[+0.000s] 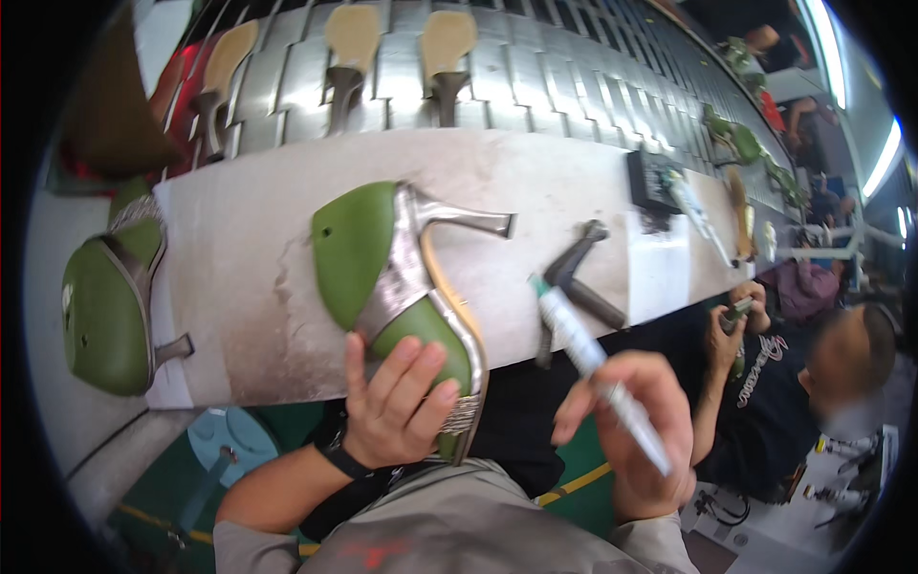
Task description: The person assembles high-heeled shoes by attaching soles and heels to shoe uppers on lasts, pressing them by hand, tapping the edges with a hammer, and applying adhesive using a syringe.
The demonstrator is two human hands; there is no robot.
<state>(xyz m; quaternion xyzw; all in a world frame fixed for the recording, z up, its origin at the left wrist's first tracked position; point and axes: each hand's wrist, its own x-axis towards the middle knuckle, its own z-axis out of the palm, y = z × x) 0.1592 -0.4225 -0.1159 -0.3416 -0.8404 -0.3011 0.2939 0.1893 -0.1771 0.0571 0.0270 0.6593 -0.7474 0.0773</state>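
A high-heeled sandal with silver straps and heel sits on a green plastic last. It leans over the front edge of the worktable, its heel pointing right. My left hand is closed on its toe end, beside a glittery strap. My right hand, off the front edge to the right, grips a white marker pen whose green tip points up and left, apart from the sandal. A hammer with a dark handle lies on the table beyond the pen.
A second sandal on its last stands at the table's left end. Behind, a metal slat conveyor carries heeled soles. A black box and a brush lie rightward. A co-worker sits at right; a blue stool is below left.
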